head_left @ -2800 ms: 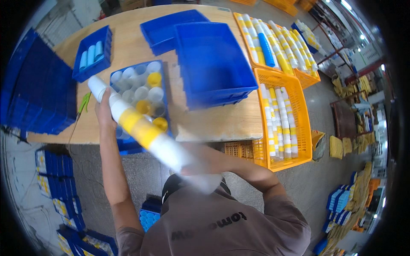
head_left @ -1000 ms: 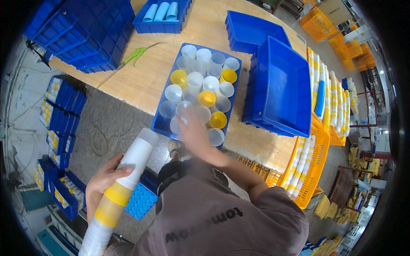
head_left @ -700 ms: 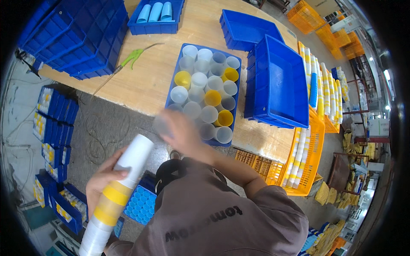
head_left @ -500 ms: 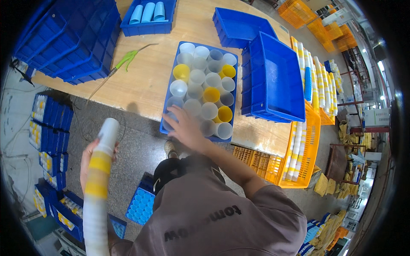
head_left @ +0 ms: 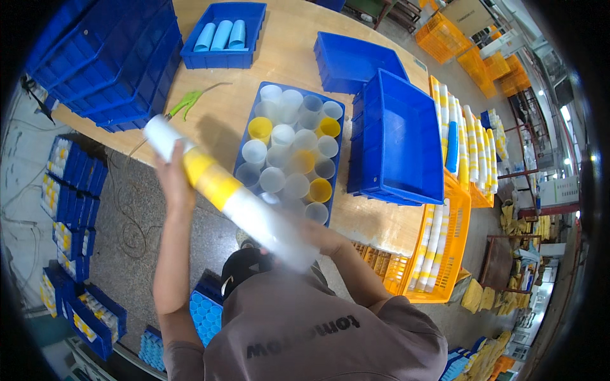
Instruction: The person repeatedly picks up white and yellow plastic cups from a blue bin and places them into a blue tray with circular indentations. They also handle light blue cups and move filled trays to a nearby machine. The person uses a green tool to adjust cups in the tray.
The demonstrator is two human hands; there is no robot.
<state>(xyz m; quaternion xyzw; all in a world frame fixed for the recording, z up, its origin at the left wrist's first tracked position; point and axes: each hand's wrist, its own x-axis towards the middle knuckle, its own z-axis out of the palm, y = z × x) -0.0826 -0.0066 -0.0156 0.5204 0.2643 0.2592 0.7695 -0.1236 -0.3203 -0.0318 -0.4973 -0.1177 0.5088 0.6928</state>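
Observation:
A long white tube with yellow bands [head_left: 219, 188] slants across in front of me, its upper left end over the table edge. My left hand [head_left: 173, 174] is closed round it close to that end. My right hand [head_left: 316, 236], blurred, is at the lower right end, which is smeared by motion too; its fingers seem wrapped round the tube. Behind the tube, a blue tray [head_left: 338, 143] on the table holds several upright, open-topped tubes, mostly translucent white [head_left: 255, 152] and some yellow [head_left: 319, 190]. The tube covers the tray's near left corner.
Blue bins [head_left: 105, 73] are stacked at the left. A green air gun [head_left: 186, 103] lies beside them. A blue bin with light-blue tubes [head_left: 219, 62] stands farther back. Two other blue bins [head_left: 397, 140] sit right of the tray. Orange crates [head_left: 454, 254] with banded tubes stand beyond the table's right edge.
The long tube has swung from upright at my left to a slant across my front. My right hand has left the tray's tubes and come to the tube's lower end.

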